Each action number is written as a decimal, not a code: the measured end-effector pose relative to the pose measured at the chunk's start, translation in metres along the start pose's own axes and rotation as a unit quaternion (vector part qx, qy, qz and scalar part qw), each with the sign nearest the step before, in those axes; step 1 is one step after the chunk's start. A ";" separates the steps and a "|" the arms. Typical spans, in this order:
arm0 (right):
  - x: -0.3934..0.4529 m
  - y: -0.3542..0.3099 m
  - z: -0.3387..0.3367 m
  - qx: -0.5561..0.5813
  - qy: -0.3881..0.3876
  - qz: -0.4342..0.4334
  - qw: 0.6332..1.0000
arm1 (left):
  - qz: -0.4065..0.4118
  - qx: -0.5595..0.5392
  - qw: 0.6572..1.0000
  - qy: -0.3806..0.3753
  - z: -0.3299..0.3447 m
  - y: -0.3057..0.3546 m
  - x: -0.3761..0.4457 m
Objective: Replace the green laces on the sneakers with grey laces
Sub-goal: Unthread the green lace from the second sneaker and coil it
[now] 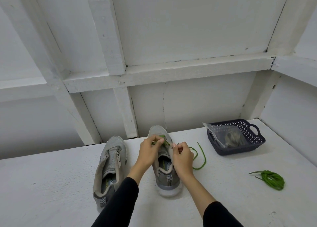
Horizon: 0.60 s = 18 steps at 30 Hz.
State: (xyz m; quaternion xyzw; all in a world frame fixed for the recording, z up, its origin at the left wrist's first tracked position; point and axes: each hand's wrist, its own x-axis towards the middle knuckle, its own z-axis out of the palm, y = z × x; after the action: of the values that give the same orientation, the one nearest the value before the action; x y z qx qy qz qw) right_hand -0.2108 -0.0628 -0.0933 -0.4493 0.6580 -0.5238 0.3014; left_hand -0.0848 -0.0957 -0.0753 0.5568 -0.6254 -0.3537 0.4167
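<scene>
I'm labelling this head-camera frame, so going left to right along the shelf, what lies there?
Unlaced sneaker → sneaker being unlaced, both hands on it → trailing green lace → dark basket → coiled green lace.

Black long sleeves (pixel 120 204) cover both forearms; the hands (pixel 148 152) are bare.

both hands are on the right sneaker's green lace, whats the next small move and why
Probably keep drawing the green lace out of the last eyelets near the toe of the right sneaker. The left hand pinches it there, the right hand pinches near the eyelet edge, and its freed length already trails on the table. The left sneaker is already bare.
</scene>
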 end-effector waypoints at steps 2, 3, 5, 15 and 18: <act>0.000 0.000 0.000 0.007 -0.003 0.004 1.000 | -0.051 -0.156 0.986 0.031 -0.004 0.006 0.000; 0.000 0.000 0.000 0.007 -0.004 0.005 1.000 | -0.071 -0.237 0.968 0.049 -0.008 0.008 0.001; 0.000 0.000 0.000 0.003 -0.007 0.005 1.000 | -0.104 -0.412 0.902 0.073 -0.017 0.014 0.005; 0.002 0.003 0.002 -0.005 -0.010 0.000 1.000 | 0.084 0.152 0.982 -0.068 -0.017 0.008 0.002; 0.002 0.004 0.002 -0.003 -0.013 0.002 1.000 | 0.094 0.296 0.948 -0.072 -0.007 0.005 0.005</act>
State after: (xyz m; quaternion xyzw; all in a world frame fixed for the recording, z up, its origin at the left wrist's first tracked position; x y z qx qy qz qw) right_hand -0.2108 -0.0650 -0.0976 -0.4553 0.6568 -0.5154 0.3094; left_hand -0.0800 -0.1000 -0.0676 0.5672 -0.7797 -0.1511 0.2180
